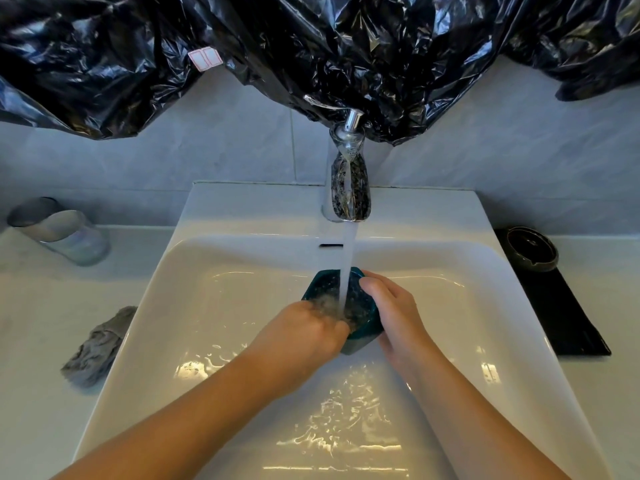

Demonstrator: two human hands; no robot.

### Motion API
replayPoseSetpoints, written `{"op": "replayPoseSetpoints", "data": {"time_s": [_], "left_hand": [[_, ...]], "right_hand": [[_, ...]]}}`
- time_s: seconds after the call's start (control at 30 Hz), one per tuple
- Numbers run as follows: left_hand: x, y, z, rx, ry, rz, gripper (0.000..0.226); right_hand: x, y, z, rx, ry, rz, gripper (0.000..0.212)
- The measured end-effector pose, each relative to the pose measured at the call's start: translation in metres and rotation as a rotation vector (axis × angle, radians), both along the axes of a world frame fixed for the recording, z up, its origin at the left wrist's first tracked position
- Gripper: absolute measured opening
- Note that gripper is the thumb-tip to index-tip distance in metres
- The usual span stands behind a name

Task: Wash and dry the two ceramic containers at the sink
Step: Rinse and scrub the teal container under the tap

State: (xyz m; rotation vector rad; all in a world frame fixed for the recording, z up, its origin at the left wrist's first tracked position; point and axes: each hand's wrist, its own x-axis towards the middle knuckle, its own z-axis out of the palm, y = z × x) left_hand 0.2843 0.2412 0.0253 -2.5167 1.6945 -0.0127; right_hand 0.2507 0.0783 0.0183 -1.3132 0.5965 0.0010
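Note:
A teal ceramic container (329, 289) is held over the white sink (194, 306) under running water from the chrome faucet (348, 181). My right hand (391, 306) grips its right side, thumb over the rim. My left hand (308, 330) reaches into the container, its fingers hidden inside among the splashing water. A second, dark ceramic container (531, 249) sits on a black mat (561, 313) on the counter to the right of the sink.
A crumpled grey cloth (97, 348) lies on the counter left of the sink. A glass tumbler (65, 233) lies at the far left. Black plastic sheeting (311, 50) hangs over the wall above the faucet.

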Motion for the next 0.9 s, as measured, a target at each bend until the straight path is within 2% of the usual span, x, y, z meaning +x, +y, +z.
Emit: {"op": "replayPoseSetpoints", "data": {"time_s": [0.1, 0.2, 0.23, 0.27, 0.33, 0.4, 0.5, 0.57, 0.67, 0.73, 0.8, 0.9], "left_hand": [[-0.01, -0.01, 0.006, -0.177, 0.158, 0.136, 0.027], [-0.017, -0.022, 0.011, -0.403, 0.541, 0.371, 0.034], [-0.016, -0.022, 0.01, -0.429, 0.601, 0.364, 0.036], [-0.011, -0.02, 0.01, -0.421, 0.554, 0.277, 0.033], [0.003, -0.012, 0.007, -0.334, 0.281, 0.055, 0.016], [0.02, -0.001, 0.007, -0.206, 0.059, -0.063, 0.016], [0.037, 0.008, 0.01, -0.099, -0.107, -0.159, 0.009], [0.038, 0.009, 0.008, -0.13, -0.102, -0.171, 0.015], [0.015, -0.011, 0.014, -0.354, 0.188, 0.022, 0.003], [0.002, -0.026, 0.019, -0.459, 0.356, 0.189, 0.004], [0.007, -0.025, 0.012, -0.42, 0.314, 0.163, 0.001], [0.03, -0.004, 0.004, -0.212, 0.07, -0.014, 0.019]], "right_hand": [[0.0, 0.0, 0.001, -0.003, -0.01, -0.012, 0.025], [-0.002, 0.002, 0.001, 0.011, -0.021, -0.009, 0.026], [-0.002, 0.002, 0.002, 0.007, -0.022, -0.013, 0.026], [-0.001, 0.001, 0.003, 0.006, -0.018, -0.02, 0.026], [0.0, -0.002, 0.004, 0.004, -0.013, -0.042, 0.024], [0.0, -0.001, 0.006, -0.016, -0.013, -0.062, 0.024], [0.002, -0.003, 0.006, -0.011, -0.024, -0.075, 0.023], [0.001, -0.003, 0.003, 0.072, -0.033, -0.101, 0.023], [-0.004, 0.006, -0.004, 0.346, -0.117, -0.092, 0.038], [-0.005, 0.013, -0.002, 0.427, -0.168, -0.082, 0.036], [-0.003, 0.01, 0.001, 0.382, -0.153, -0.093, 0.029], [-0.002, 0.001, 0.001, 0.354, -0.068, -0.052, 0.03]]}}
